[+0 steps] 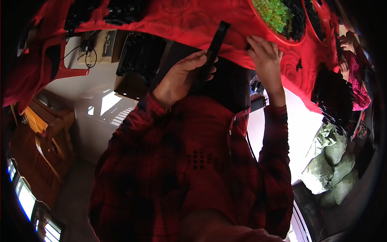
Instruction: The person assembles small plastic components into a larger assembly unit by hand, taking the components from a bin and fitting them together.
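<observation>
My left hand (183,76) is closed round a long, narrow black plastic bar (218,40), held at a slant with its far end above the table's near edge. To its right, my right hand (264,54) reaches over the red tablecloth (193,18). Its thumb and fingers come together on a small black piece (248,46), too small and dark to name more closely. The two hands are apart. Beyond the right hand, a red basin (296,42) holds yellow-green translucent pieces (274,15) and small black pieces.
Black parts (125,11) lie at the table's far left. A carton of black parts (139,56) stands below the edge, near a red chair (72,72). At right are stacked black strips (332,92), another person's hand (346,44) and pale sacks (332,169).
</observation>
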A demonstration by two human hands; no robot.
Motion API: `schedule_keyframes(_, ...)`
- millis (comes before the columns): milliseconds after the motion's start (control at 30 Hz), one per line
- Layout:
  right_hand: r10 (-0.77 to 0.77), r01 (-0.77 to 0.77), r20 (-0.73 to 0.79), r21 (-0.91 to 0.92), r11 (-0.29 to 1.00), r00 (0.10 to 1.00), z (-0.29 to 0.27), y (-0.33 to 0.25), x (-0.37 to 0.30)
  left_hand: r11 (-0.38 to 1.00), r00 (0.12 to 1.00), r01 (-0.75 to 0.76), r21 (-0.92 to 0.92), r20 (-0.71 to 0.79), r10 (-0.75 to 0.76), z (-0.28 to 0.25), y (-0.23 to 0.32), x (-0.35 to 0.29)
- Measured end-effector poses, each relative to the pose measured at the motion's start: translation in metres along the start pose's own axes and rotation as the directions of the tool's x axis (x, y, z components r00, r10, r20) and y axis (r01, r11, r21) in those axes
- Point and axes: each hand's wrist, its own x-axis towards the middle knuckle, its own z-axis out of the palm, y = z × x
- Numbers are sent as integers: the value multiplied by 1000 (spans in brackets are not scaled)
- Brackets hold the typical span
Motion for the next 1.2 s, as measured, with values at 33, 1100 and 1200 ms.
schedule_keyframes(33,-1,1,0,-1,1000,1000,-3,-2,-4,1000,1000,8,-7,4,-8,0,0,1)
schedule_keyframes(1100,266,-507,433,759,409,861,-82,-67,-18,997,977,77,30,197,-81,28,-17,1)
schedule_keyframes(1200,298,-471,386,824,315,873,-81,-75,-18,994,961,107,11,257,-106,29,-18,-1)
